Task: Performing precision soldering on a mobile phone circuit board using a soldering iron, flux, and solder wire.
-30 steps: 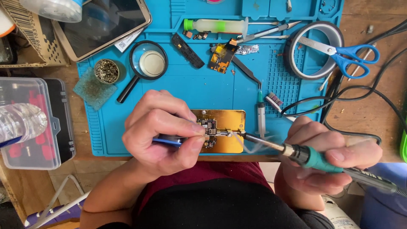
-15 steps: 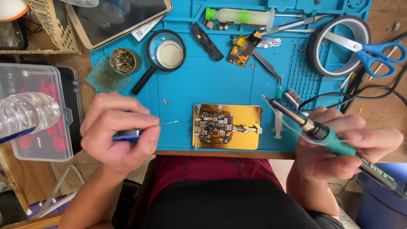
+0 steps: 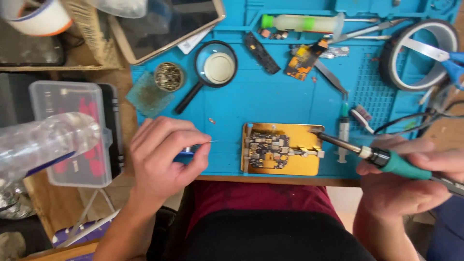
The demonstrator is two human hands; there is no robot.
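Note:
A small circuit board (image 3: 268, 147) sits clamped on a gold holder plate (image 3: 299, 164) at the near edge of a blue work mat (image 3: 270, 101). My right hand (image 3: 411, 174) grips a green-handled soldering iron (image 3: 386, 159), its dark tip resting at the plate's upper right corner, off the board. My left hand (image 3: 164, 154) pinches a blue-handled tool with a thin wire-like point (image 3: 205, 143), left of the plate and apart from it.
On the mat's far side lie a magnifying glass (image 3: 212, 70), brass tip cleaner (image 3: 168, 76), syringe of paste (image 3: 299, 22), tweezers, tape roll (image 3: 418, 53) and blue scissors (image 3: 454, 63). A clear plastic box (image 3: 72, 133) and bottle (image 3: 43, 142) stand at left. Cables trail at right.
Both hands have drawn away from the board: the left hand moved left with its thin tool, and the iron's tip lifted off to the plate's right corner.

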